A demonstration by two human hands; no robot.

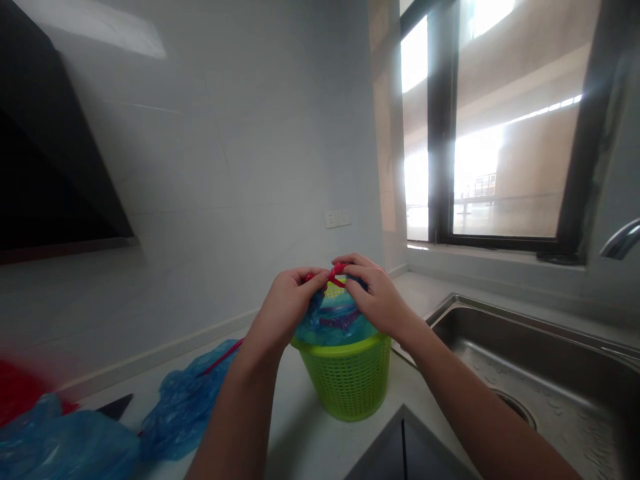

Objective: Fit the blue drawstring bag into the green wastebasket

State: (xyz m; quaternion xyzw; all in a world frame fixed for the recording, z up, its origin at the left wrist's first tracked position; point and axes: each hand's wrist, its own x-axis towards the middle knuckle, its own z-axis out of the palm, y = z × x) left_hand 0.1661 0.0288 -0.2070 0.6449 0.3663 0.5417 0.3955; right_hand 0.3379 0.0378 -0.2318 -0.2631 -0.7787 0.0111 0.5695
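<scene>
A lime-green perforated plastic basket [346, 380] stands upright on the white counter, with a translucent blue plastic bag [333, 323] inside it. Over the basket's far side, my left hand [295, 297] pinches a red drawstring [336, 272] at the bag's top between thumb and fingers. Close beside it, my right hand [373, 290] has its fingers closed on the same red drawstring. The string looks twisted or crossed between the two hands; whether it is knotted I cannot tell. Something purple shows dimly through the bag.
Left on the counter lie a crumpled blue bag [183, 400] with a red string, another blue bag [70, 440] and a blurred red item [25, 383]. A steel sink [530, 380] is at right, under a faucet [623, 239]. A grey angular object [385, 443] is in front.
</scene>
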